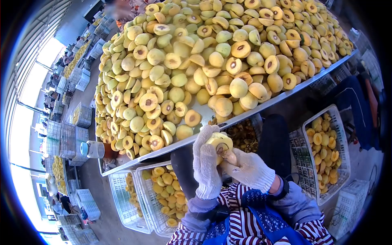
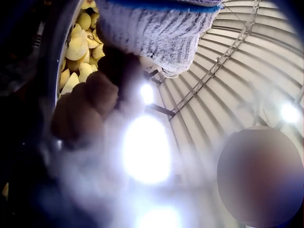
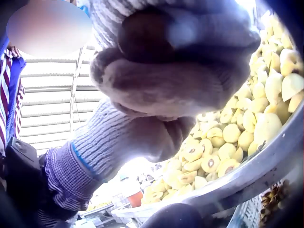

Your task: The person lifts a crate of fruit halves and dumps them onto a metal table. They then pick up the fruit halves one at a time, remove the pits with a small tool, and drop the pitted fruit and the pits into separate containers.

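Observation:
In the head view, my white-gloved left hand point(image 1: 205, 163) holds a yellow peach half point(image 1: 219, 141), its cut face turned toward my right hand. My gloved right hand point(image 1: 251, 169) grips a small pitting tool whose thin curved loop point(image 1: 222, 148) lies against the cut face; its handle is hidden in the fingers. Both hands are close together just off the table's near edge. A large heap of halved peaches point(image 1: 175, 94), many with brown pits showing, covers the metal table point(image 1: 261, 107). In the right wrist view the gloved fingers point(image 3: 161, 90) are dark and close to the lens.
Crates of peach halves stand below the table, one at the left point(image 1: 143, 196) and one at the right point(image 1: 347, 163). Under the edge, a container holds dark pits point(image 1: 243, 136). A blue-lidded jug point(image 1: 96, 150) stands at the table's left corner. Another person's leg point(image 1: 355, 106) is at the right.

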A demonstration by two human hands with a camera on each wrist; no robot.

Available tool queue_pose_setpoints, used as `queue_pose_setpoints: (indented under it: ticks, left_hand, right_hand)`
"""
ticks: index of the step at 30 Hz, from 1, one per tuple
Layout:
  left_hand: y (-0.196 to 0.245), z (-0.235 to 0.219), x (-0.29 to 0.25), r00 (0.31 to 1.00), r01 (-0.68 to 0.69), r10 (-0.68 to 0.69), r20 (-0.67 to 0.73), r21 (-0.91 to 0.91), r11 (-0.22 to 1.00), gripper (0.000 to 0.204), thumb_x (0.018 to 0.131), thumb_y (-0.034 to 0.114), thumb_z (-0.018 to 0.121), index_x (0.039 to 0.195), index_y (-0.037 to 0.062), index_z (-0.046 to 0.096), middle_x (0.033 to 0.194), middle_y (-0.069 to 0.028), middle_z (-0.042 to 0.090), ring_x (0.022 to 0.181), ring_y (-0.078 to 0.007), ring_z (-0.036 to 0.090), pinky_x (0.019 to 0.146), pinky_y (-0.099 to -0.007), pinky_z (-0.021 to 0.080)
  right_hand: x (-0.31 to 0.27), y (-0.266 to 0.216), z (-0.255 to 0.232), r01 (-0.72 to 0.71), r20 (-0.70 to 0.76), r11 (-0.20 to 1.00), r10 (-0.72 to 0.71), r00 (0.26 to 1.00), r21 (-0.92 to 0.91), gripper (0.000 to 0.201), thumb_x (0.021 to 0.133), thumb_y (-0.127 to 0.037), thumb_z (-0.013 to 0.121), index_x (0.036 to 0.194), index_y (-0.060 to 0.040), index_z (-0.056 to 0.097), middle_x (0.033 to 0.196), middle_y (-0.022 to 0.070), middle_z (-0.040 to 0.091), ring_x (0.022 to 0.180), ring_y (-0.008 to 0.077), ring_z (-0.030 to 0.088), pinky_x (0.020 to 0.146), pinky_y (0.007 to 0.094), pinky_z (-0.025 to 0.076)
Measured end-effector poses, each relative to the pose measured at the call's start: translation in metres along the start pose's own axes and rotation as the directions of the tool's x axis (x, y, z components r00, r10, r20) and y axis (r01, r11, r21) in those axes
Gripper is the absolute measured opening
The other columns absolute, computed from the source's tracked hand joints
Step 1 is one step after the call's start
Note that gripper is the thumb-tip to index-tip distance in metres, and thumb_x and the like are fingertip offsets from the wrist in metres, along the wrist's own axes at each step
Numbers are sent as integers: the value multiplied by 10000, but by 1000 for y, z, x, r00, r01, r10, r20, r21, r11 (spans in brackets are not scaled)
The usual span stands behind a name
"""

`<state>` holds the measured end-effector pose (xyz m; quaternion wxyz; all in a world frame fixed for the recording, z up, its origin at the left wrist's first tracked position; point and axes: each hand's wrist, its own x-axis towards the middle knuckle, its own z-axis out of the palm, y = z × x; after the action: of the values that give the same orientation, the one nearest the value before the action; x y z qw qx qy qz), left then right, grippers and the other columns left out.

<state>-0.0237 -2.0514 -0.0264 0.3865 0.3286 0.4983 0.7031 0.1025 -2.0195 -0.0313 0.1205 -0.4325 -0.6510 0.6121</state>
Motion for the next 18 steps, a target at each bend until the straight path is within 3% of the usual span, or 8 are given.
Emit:
queue_pose_setpoints:
  ticks: [1,4,5,8,11,14,15,18]
  left_hand:
    - [-1,-1,-1,998,-62,62,-2,82,995,555,1004,422,581,1317,-35,560,1184,-180,658,1066,-283,654,920,-383,543]
    - [19,-11,14,989,20,-74,125,388,921,553,1004,422,579,1321,-31,559,1164,-176,664,1054,-256,653,915,-363,539]
    - [14,-15,19,983,-18,-61,170,428,904,604,995,480,571,1351,-7,542,1175,-172,658,1040,-258,659,911,-369,543]
    - [11,-11,18,953,250,-240,184,-30,968,650,983,527,566,1398,29,504,1218,-171,641,1060,-281,654,925,-388,544]
    - [11,-1,12,962,250,-228,153,-141,958,704,977,545,563,1457,47,438,1271,-178,614,1091,-305,644,946,-405,542]
    - [8,-7,13,936,323,-284,209,-182,929,732,967,527,591,1494,59,394,1319,-186,582,1140,-315,623,970,-413,533]
    - [2,-19,14,913,370,-339,225,-113,922,737,952,466,647,1509,66,377,1324,-179,581,1163,-312,611,983,-417,523]
    - [-6,-46,16,869,264,-378,321,345,901,736,953,332,679,1526,39,322,1270,-149,606,1110,-233,609,961,-344,517]
  right_hand:
    - [1,2,1,-20,40,996,17,999,86,421,930,-464,607,1126,-92,605,885,200,693,796,406,683,712,454,544]
    - [1,7,6,23,85,966,-47,995,256,394,943,-428,615,1089,-62,611,829,150,698,673,312,694,655,387,548]
    - [-8,-15,-2,-122,167,891,53,985,438,344,952,-358,639,1064,-34,609,768,72,679,613,157,660,598,289,522]
    - [-10,-30,-20,-268,322,882,143,936,388,317,962,-307,643,1068,-10,608,736,22,661,610,64,628,568,229,495]
    - [-8,-30,-22,-226,238,933,160,958,281,291,955,-267,656,1102,-20,617,717,4,656,602,61,623,557,222,488]
    - [-15,-24,-19,-130,124,921,91,988,367,332,947,-288,676,1165,-42,629,732,2,662,606,61,620,563,217,491]
    - [-14,-23,-21,-118,90,918,90,992,380,345,943,-292,683,1185,-52,630,738,1,664,606,61,619,563,216,491]
    - [-11,-15,-26,-73,5,918,77,997,389,364,944,-319,689,1212,-78,636,771,-6,679,612,57,618,565,219,500]
